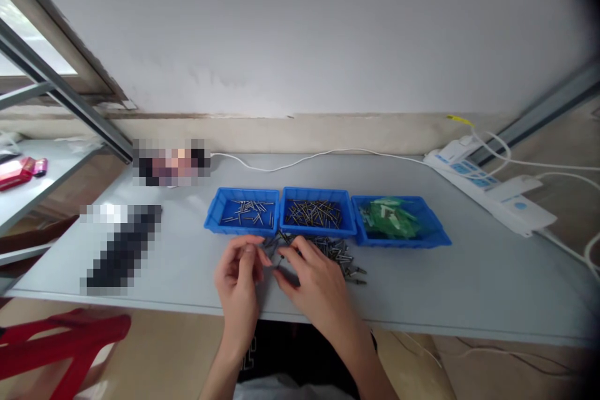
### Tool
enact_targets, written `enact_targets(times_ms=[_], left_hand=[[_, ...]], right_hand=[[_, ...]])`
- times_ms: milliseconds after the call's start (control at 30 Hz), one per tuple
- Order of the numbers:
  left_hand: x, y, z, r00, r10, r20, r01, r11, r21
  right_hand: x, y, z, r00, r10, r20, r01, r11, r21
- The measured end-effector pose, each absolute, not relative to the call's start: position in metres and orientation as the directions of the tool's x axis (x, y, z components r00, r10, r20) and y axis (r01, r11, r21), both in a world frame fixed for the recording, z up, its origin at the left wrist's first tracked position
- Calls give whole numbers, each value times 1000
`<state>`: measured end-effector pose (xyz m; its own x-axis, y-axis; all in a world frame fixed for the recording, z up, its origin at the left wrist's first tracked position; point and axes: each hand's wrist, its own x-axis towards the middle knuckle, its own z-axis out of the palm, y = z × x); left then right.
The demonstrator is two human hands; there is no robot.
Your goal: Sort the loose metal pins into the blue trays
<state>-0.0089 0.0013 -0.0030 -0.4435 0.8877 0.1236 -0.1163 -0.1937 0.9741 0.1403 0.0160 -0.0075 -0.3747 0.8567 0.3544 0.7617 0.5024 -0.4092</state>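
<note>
Metal pin (280, 260): a thin, dark piece, small and partly hidden, at the fingertips of the right hand, just above the near part of the grey table (450, 290).

Right hand (319, 278): comes in from the lower right, back of the hand up, wrist over the table edge. Its thumb and forefinger make a narrow pinch that appears to hold the pin; the other fingers bend alongside.

Left hand (237, 275): rises from below, turned partly on its side, fingers curled and thumb leaning towards the forefinger. Its fingertips are just beside the pin; whether they grip anything cannot be told.

Step in hand: judging by the pose, handling one small piece between both sets of fingertips, over the work area.

What a move from here calls for: probably a light, exact pinch and steady wrists, as the piece is slim and the hands are close together.

Loose pile (335, 251): many similar metal pieces, lying on the table beyond and beside the right hand.

Blue bins: three in a row behind the pile. The left bin (241, 229) has silvery pins, the middle bin (319, 231) darker ones, the right bin (407, 242) green plastic packaging (394, 219).

Power strip (492, 184): white, at the table's far right.
</note>
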Motion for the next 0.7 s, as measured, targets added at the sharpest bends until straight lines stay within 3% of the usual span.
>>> enact_targets(times_ms=[700], left_hand=[[-9,4,-5,-406,908,105,-94,-156,983]], right_hand=[[148,20,-3,-369,861,350,763,496,-415]])
